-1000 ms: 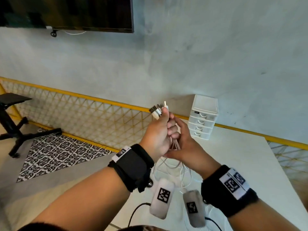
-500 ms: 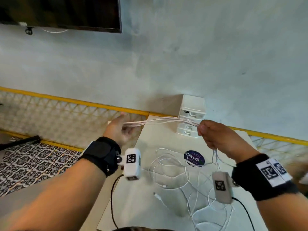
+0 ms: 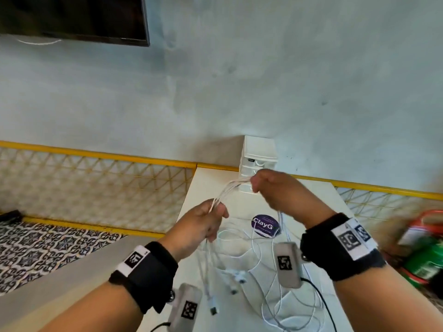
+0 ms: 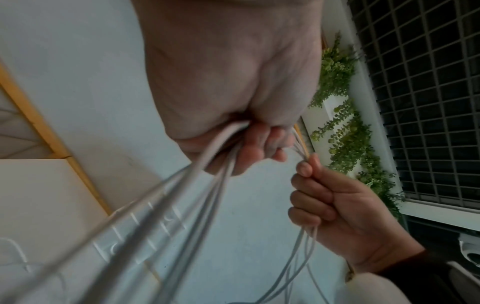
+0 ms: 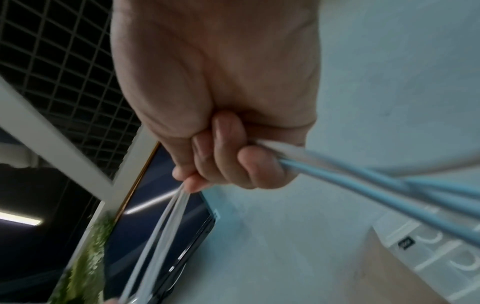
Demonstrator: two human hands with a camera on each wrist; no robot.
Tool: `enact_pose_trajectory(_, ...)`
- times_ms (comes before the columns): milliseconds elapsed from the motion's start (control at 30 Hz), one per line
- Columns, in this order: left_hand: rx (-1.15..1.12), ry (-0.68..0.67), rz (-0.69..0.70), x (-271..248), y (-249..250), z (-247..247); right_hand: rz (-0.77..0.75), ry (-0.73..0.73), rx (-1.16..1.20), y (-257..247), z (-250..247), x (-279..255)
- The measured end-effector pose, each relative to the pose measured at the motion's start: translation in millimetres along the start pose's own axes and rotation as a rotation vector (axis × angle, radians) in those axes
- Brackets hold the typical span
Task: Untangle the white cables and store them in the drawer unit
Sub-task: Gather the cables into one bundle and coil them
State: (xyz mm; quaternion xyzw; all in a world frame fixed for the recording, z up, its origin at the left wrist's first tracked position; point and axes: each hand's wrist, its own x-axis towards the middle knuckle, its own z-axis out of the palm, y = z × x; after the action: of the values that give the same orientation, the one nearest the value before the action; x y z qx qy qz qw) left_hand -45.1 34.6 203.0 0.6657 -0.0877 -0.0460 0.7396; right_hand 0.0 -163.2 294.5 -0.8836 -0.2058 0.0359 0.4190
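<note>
Both hands hold one bundle of white cables [image 3: 227, 191] above the white table [image 3: 318, 202]. My left hand [image 3: 203, 221] grips the bundle low at centre, and plug ends [image 3: 213, 305] hang below it. Higher and to the right, my right hand [image 3: 268, 185] grips the same strands in a fist, just in front of the white drawer unit [image 3: 259, 159] by the wall. In the left wrist view the cables [image 4: 182, 197] run out of my curled left hand [image 4: 249, 142]. In the right wrist view the cables [image 5: 363, 181] pass through my right fist [image 5: 228, 164]. Loose loops [image 3: 244, 245] lie on the table.
A round purple sticker [image 3: 265, 225] lies on the table under the hands. Green and red containers [image 3: 429, 248] stand at the table's right edge. A yellow lattice railing [image 3: 96, 178] runs along the left, with patterned floor [image 3: 36, 250] below. A dark screen [image 3: 72, 17] hangs on the wall.
The hands, spread wide apart with the bundle stretched level half a second ago, have come closer. The left hand has dropped toward the table centre, so the bundle slopes down to it.
</note>
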Motion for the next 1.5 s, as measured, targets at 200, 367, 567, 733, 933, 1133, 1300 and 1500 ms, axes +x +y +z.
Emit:
enact_pose_trajectory(200,-0.551,-0.121,0.111,17,46,-19,-0.001,0.025,0.335,33,14,-8)
enact_pose_trajectory(367,-0.576,0.0,0.185,31,75,-23,-0.019,0.008,0.337,43,76,-13)
enact_pose_trajectory(567,-0.481,0.159,0.176,36,79,-2,-0.073,-0.007,0.274,18,103,-18)
enact_pose_trajectory(733,-0.465,0.093,0.145,38,81,9,-0.043,0.02,0.181,-3,112,-15)
enact_pose_trajectory(933,-0.376,0.142,0.084,40,83,-11,0.048,0.205,0.194,10,105,-9)
enact_pose_trajectory(1133,-0.581,-0.064,0.149,43,80,-1,0.032,-0.171,0.597,16,104,-3)
enact_pose_trajectory(1300,-0.367,-0.095,0.243,52,82,-2,0.011,-0.434,1.025,24,102,1)
enact_pose_trajectory(1500,-0.075,0.283,0.293,57,73,-6,0.054,-0.117,0.583,15,97,5)
